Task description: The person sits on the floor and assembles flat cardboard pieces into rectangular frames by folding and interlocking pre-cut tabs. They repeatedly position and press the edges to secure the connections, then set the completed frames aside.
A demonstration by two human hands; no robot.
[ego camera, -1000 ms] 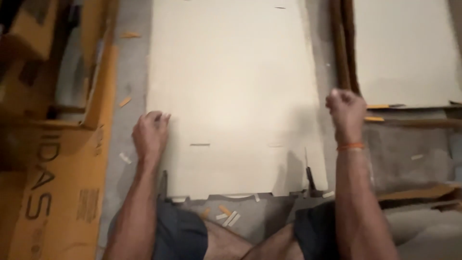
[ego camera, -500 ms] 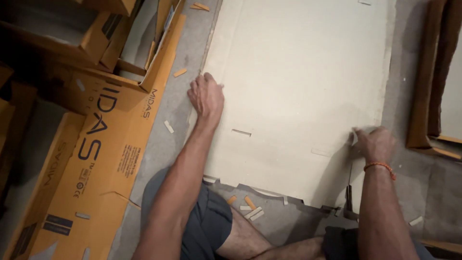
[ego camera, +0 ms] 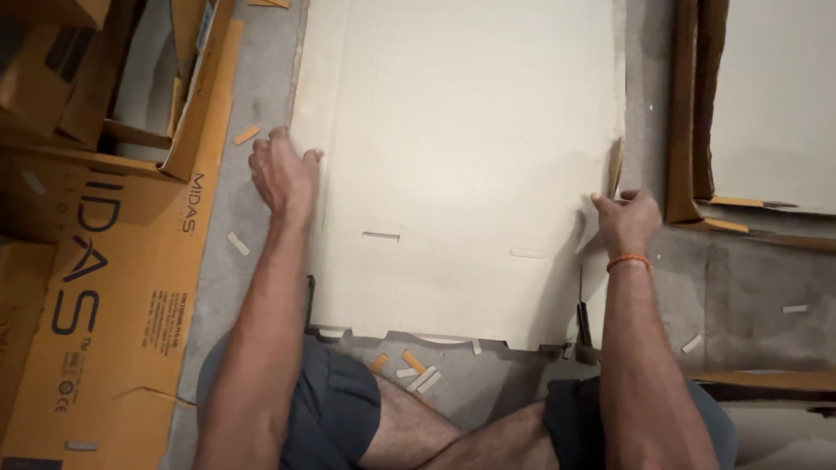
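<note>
Cardboard sheet [ego camera: 461, 165], pale and die-cut, lies flat on the grey floor [ego camera: 662, 261] before the seated person's crossed legs. Left hand [ego camera: 283, 174] presses its left edge, fingers spread, grasping nothing. Right hand [ego camera: 627, 222] pinches the narrow side flap [ego camera: 615, 165], which stands partly up. Creasing cleanly, I'd say, needs the left palm firm while lifting along the score. Printed brown cartons [ego camera: 96, 244] lie at the left.

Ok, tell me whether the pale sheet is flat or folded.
Mostly flat on the floor: the sheet lies spread, but its right flap stands up by the right hand.
</note>
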